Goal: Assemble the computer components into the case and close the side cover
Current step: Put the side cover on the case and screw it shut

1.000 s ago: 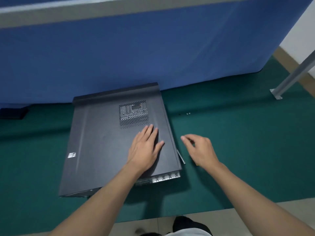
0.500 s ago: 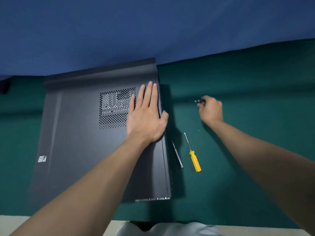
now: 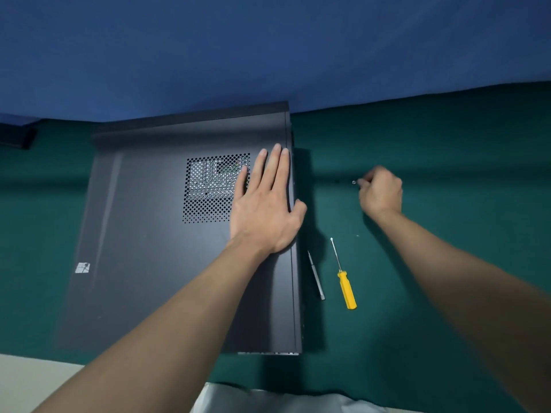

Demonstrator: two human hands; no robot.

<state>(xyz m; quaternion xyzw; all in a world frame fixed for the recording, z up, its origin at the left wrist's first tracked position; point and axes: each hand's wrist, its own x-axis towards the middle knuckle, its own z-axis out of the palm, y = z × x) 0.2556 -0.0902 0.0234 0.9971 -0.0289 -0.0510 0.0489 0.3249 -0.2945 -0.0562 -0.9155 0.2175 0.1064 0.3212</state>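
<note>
Case: the computer case lies flat on the green mat, left of middle. Its near end is close to the mat's near edge and its far end is by the far edge.
Side cover: the side cover is on and faces up, with a white sticker near-left and a vent grille far-right.
Tools: a slim grey screwdriver lies just right of the case, with a yellow screwdriver beside it. Both tips point to the far edge.
Your left hand: flat on the side cover by its right edge, fingers straight and pressed together, thumb over the edge.
Your right hand: on the mat, well right of the case, fingers curled with the tips beside a small screw. Cannot tell if they pinch anything.
Far edge: a blue partition stands along it.
</note>
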